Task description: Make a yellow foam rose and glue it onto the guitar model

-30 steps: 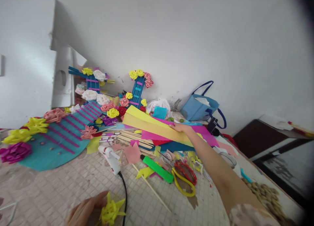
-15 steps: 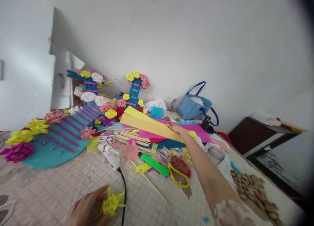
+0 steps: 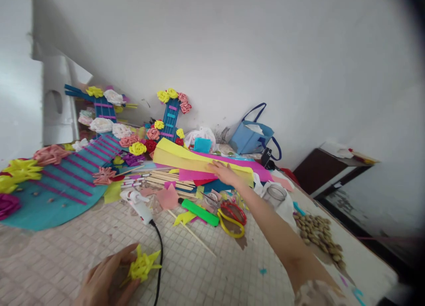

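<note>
In the lower left of the head view, my left hand (image 3: 104, 275) is closed around a yellow paper flower (image 3: 143, 264) with pointed petals. My right hand (image 3: 226, 172) reaches far forward, its fingers stretched out flat over long yellow paper strips (image 3: 175, 158). Under those strips lies a magenta sheet (image 3: 262, 170). Nearer to me are a white glue gun (image 3: 137, 204) with a black cord, a green box cutter (image 3: 200, 212) and scissors (image 3: 231, 224) with red and yellow handles. Thin wooden sticks (image 3: 171, 180) are bundled behind the glue gun.
A teal guitar-shaped craft (image 3: 56, 195) with paper flowers fills the left; a smaller one (image 3: 171, 120) leans on the wall. A blue bag (image 3: 250, 138) stands at the back. Peanuts (image 3: 318, 235) lie at the right. One loose stick (image 3: 195, 235) rests on the tiled-pattern tabletop (image 3: 186, 281).
My right hand has shifted left across the yellow strips, from their edge onto their surface. The view has turned slightly right. My left hand still holds the flower.
</note>
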Motion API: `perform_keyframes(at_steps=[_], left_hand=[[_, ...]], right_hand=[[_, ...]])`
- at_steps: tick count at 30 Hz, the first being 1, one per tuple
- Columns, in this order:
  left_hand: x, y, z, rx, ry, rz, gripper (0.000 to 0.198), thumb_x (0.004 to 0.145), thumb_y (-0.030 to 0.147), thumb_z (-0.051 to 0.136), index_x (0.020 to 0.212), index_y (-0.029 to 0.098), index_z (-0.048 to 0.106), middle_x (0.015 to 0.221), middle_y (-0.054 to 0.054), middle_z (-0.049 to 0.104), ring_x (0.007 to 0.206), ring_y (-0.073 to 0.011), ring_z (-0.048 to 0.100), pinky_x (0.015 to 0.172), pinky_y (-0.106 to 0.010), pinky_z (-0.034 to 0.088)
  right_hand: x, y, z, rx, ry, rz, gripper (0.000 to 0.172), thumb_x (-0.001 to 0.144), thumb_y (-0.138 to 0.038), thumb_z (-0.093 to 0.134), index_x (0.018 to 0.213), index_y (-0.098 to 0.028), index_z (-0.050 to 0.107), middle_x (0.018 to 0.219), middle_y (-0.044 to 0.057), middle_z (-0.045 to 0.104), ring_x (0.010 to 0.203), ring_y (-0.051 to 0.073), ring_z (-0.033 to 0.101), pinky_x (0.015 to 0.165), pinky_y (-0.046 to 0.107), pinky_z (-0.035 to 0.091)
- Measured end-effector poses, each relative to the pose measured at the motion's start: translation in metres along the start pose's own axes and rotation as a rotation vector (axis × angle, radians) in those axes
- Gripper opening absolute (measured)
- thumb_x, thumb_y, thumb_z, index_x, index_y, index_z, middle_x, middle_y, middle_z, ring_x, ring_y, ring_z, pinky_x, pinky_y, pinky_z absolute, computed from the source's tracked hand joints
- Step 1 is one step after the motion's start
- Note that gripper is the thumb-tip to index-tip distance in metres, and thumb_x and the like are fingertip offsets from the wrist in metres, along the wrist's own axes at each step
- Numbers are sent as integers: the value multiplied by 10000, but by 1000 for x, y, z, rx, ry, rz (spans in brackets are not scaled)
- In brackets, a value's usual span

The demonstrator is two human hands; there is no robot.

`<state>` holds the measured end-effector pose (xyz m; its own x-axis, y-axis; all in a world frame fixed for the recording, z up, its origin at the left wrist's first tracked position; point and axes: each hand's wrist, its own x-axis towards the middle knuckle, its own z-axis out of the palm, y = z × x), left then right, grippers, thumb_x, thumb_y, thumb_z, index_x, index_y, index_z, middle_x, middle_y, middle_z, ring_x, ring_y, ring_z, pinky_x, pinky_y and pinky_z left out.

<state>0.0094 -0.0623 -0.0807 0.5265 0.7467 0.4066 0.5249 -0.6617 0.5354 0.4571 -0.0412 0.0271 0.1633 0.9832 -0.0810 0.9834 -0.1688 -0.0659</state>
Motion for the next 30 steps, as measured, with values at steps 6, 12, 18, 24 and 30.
perform_keyframes(at_steps=[6, 12, 18, 24, 30], left_hand=[[2, 5, -4, -52, -76, -39, 566, 793, 653, 491, 1202, 263, 471, 1018, -56, 673, 953, -243, 637, 857, -388, 476], [4, 13, -7, -48, -37, -57, 577, 775, 671, 486, 1178, 259, 506, 982, -47, 679, 929, -241, 642, 842, -383, 482], [8, 24, -14, -47, -45, -56, 548, 800, 646, 455, 1185, 259, 507, 983, -45, 677, 944, -242, 634, 846, -388, 459], [9, 22, -16, -29, -74, -43, 523, 801, 596, 494, 1173, 229, 512, 999, -69, 670, 949, -246, 631, 842, -390, 461], [12, 18, -19, 38, -94, 47, 488, 772, 526, 576, 1165, 242, 521, 990, -34, 686, 905, -227, 653, 778, -348, 502]], right_hand=[[33, 21, -26, -3, 121, 32, 521, 866, -93, 409, 1370, -219, 434, 1464, 130, 355, 1306, 305, 373, 1064, 533, 251], [22, 14, -51, 76, 204, -111, 466, 835, -249, 567, 1293, -185, 519, 1348, 98, 515, 1255, 229, 446, 1047, 358, 337], [-42, 1, -18, 164, 343, -60, 314, 919, -235, 389, 1129, -168, 613, 1076, 106, 671, 996, 216, 610, 884, 353, 443], [-44, 13, 3, 264, 245, -35, 226, 868, -155, 465, 925, -178, 683, 981, 63, 707, 902, 176, 636, 848, 291, 450], [-18, 27, -29, 369, 187, 18, 239, 895, -198, 436, 926, -150, 668, 884, 61, 720, 766, 149, 641, 719, 255, 479]])
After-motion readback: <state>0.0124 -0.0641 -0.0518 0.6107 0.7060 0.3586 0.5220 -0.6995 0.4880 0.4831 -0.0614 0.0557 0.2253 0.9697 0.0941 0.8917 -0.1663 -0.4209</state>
